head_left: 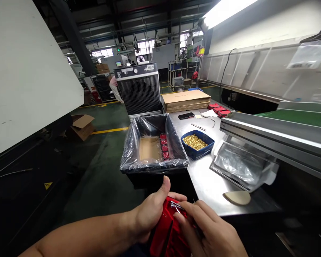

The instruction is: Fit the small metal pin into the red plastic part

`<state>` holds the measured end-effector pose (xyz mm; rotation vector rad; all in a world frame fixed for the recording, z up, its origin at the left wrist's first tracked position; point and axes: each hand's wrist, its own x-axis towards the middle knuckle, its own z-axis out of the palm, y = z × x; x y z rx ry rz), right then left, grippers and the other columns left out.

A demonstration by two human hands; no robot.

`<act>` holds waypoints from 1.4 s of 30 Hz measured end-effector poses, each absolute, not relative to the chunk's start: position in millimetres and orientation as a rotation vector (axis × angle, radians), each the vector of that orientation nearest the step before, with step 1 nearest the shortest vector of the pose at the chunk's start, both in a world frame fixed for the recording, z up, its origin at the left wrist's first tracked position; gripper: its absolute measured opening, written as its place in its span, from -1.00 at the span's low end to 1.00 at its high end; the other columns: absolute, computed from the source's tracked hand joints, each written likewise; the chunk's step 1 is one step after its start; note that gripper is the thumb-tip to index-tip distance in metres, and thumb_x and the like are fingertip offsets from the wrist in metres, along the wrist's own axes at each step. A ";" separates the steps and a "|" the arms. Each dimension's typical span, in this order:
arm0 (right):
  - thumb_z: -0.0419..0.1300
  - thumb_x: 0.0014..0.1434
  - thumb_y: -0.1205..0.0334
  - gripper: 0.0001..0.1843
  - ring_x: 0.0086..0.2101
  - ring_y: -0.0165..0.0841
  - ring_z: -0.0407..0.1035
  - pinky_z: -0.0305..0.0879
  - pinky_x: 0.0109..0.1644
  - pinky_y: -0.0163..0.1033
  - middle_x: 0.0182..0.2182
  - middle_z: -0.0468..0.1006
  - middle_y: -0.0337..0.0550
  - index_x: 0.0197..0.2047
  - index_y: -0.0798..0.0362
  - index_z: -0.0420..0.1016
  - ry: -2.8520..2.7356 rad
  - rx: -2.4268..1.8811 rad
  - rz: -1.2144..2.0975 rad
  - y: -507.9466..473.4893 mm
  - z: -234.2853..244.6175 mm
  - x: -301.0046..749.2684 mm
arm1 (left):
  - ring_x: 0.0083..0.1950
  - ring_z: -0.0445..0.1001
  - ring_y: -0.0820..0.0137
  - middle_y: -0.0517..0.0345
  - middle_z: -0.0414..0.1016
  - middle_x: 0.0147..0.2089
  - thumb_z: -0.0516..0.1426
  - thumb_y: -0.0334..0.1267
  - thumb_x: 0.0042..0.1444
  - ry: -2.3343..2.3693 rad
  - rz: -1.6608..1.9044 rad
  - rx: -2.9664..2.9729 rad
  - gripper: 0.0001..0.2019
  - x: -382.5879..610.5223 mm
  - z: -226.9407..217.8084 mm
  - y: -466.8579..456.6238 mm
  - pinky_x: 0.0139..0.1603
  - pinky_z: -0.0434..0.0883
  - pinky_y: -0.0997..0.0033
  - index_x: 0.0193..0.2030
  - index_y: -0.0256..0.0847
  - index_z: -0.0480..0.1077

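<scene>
My left hand (149,214) grips a red plastic part (166,232) low in the view, thumb up over its top edge. My right hand (208,228) pinches thin metal tweezers (176,206) whose tips touch the top of the red part. Just ahead stands a black bin lined with a clear plastic bag (128,153); several red parts (164,146) are stacked along its right side on a cardboard sheet. A blue tray of small brass pieces (196,142) sits to the bin's right on the steel table (211,185).
A clear-plastic tray (238,164) and a tan pad (237,197) lie on the table at right, under a conveyor (278,128). Farther back lie a phone (186,115), flat cardboard (186,100) and red parts (219,110). A black fan unit (139,89) stands behind; a person (113,85) works far off.
</scene>
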<state>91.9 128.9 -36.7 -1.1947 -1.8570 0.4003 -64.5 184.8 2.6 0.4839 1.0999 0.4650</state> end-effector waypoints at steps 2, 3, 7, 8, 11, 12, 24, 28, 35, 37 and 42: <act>0.16 0.40 0.19 -0.83 -0.47 -0.52 0.47 0.39 -0.43 -0.47 -0.38 0.49 -0.33 0.04 -0.12 0.47 -1.864 -1.160 0.383 130.4 -39.8 91.0 | -0.30 0.59 0.37 -0.10 0.64 -0.24 -0.25 0.32 0.33 1.112 0.466 0.499 -0.16 -64.7 2.3 184.0 -0.16 0.49 0.41 0.09 -0.43 0.50; 0.16 0.40 0.22 -0.83 -0.47 -0.51 0.47 0.40 -0.42 -0.48 -0.38 0.49 -0.31 0.03 -0.11 0.47 -1.858 -1.150 0.380 131.0 -41.0 90.3 | -0.32 0.59 0.38 -0.09 0.64 -0.26 -0.25 0.32 0.34 1.124 0.467 0.497 -0.16 -64.6 2.4 183.7 -0.17 0.48 0.42 0.08 -0.43 0.50; 0.16 0.39 0.25 -0.84 -0.45 -0.52 0.49 0.43 -0.36 -0.51 -0.36 0.54 -0.30 0.01 -0.08 0.50 -1.809 -1.121 0.392 132.7 -37.9 92.1 | -0.39 0.57 0.40 -0.06 0.62 -0.35 -0.30 0.32 0.34 1.103 0.495 0.460 -0.13 -63.5 2.5 183.2 -0.24 0.45 0.46 -0.01 -0.44 0.54; 0.17 0.39 0.25 -0.82 -0.44 -0.53 0.50 0.43 -0.35 -0.52 -0.36 0.55 -0.31 0.02 -0.09 0.50 -1.785 -1.128 0.381 133.1 -35.2 94.4 | -0.40 0.57 0.39 -0.08 0.62 -0.36 -0.33 0.33 0.34 1.044 0.495 0.458 -0.10 -63.4 1.9 183.4 -0.26 0.45 0.46 -0.05 -0.45 0.55; 0.18 0.39 0.19 -0.76 -0.47 -0.55 0.50 0.43 -0.37 -0.56 -0.39 0.56 -0.35 0.11 -0.14 0.49 -1.768 -1.144 0.293 134.2 -28.3 102.8 | -0.43 0.56 0.37 -0.16 0.62 -0.37 -0.43 0.35 0.31 0.829 0.476 0.473 -0.01 -63.9 -1.2 184.5 -0.27 0.44 0.47 -0.12 -0.46 0.57; 0.18 0.39 0.18 -0.74 -0.47 -0.54 0.50 0.43 -0.39 -0.55 -0.39 0.56 -0.34 0.13 -0.14 0.48 -1.790 -1.141 0.255 134.5 -27.7 105.0 | -0.44 0.56 0.37 -0.17 0.63 -0.36 -0.44 0.36 0.30 0.780 0.468 0.474 0.00 -64.5 -2.3 185.0 -0.27 0.44 0.47 -0.13 -0.46 0.57; 0.27 0.30 0.34 -0.69 -0.37 -0.36 0.51 0.50 -0.35 -0.27 -0.30 0.61 -0.09 0.10 0.17 0.47 -1.986 -1.056 -0.098 136.1 -38.2 92.7 | -0.50 0.47 0.41 -0.05 0.55 -0.40 -0.30 0.44 0.25 0.692 0.422 0.351 -0.08 -67.7 -5.1 187.2 -0.35 0.39 0.49 -0.19 -0.41 0.52; 0.24 0.31 0.37 -0.70 -0.32 -0.34 0.54 0.52 -0.29 -0.28 -0.25 0.63 -0.03 0.10 0.20 0.46 -2.007 -1.035 -0.099 138.2 -36.8 93.6 | -0.53 0.43 0.45 0.03 0.52 -0.45 -0.25 0.43 0.27 0.692 0.437 0.316 -0.12 -65.8 -8.8 186.6 -0.37 0.36 0.52 -0.15 -0.40 0.53; 0.23 0.33 0.35 -0.64 -0.27 -0.34 0.58 0.58 -0.22 -0.34 -0.20 0.66 -0.03 0.18 0.14 0.45 -1.949 -1.110 -0.060 134.9 -53.3 100.0 | -0.50 0.45 0.39 -0.04 0.56 -0.44 -0.24 0.39 0.30 0.756 0.473 0.376 -0.15 -66.7 -8.8 187.7 -0.32 0.35 0.46 -0.12 -0.41 0.54; 0.26 0.31 0.35 -0.65 -0.24 -0.36 0.58 0.57 -0.18 -0.36 -0.18 0.66 -0.05 0.15 0.13 0.46 -1.950 -1.109 -0.023 134.8 -52.7 101.5 | -0.50 0.45 0.40 -0.09 0.58 -0.39 -0.27 0.40 0.29 0.711 0.449 0.369 -0.12 -66.8 -7.9 187.8 -0.32 0.36 0.46 -0.14 -0.41 0.54; 0.25 0.29 0.42 -0.64 -0.21 -0.38 0.56 0.56 -0.16 -0.35 -0.15 0.65 -0.03 0.15 0.19 0.45 -1.998 -1.018 -0.024 138.7 -40.9 97.9 | -0.51 0.36 0.49 0.04 0.46 -0.49 -0.22 0.43 0.26 0.636 0.456 0.265 -0.16 -66.8 -9.6 186.7 -0.44 0.28 0.57 -0.44 -0.35 0.47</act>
